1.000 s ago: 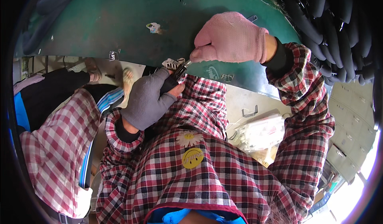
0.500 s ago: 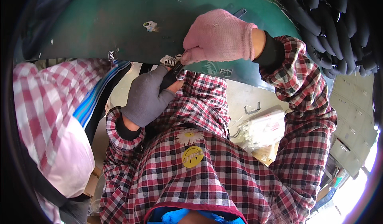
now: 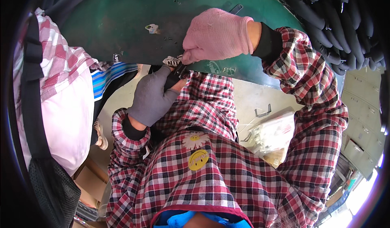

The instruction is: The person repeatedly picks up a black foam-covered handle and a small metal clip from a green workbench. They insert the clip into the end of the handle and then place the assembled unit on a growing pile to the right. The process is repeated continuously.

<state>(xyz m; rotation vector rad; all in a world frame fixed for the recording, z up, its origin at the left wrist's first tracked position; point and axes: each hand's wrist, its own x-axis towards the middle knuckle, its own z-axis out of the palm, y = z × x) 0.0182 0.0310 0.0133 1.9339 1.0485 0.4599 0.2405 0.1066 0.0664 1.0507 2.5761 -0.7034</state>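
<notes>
My left hand (image 3: pixel 151 96), in a grey glove with bare fingertips, is closed around a small black part (image 3: pixel 174 78) at the near edge of the green table (image 3: pixel 126 17). What kind of part it is cannot be made out. Just above and to its right, my right hand (image 3: pixel 217 35), in a pink glove, is curled closed with the thumb pointing down at the black part. Its palm and most fingers are hidden, so what it grips does not show. A dark bar (image 3: pixel 236 9) juts out behind the right hand; whether it is held or lying there cannot be told.
Black padded tubular pieces (image 3: pixel 333 25) are heaped at the right. A person in a checked sleeve and pink apron (image 3: pixel 61 118) stands close on my left. A clear plastic bag of parts (image 3: pixel 272 136) and a cardboard box (image 3: pixel 91 181) are below. Pale lockers (image 3: pixel 359 114) stand far right.
Both hands stay close together at the table edge; the right one has shifted slightly left. The person at the left has moved, showing more of the apron and a dark strap.
</notes>
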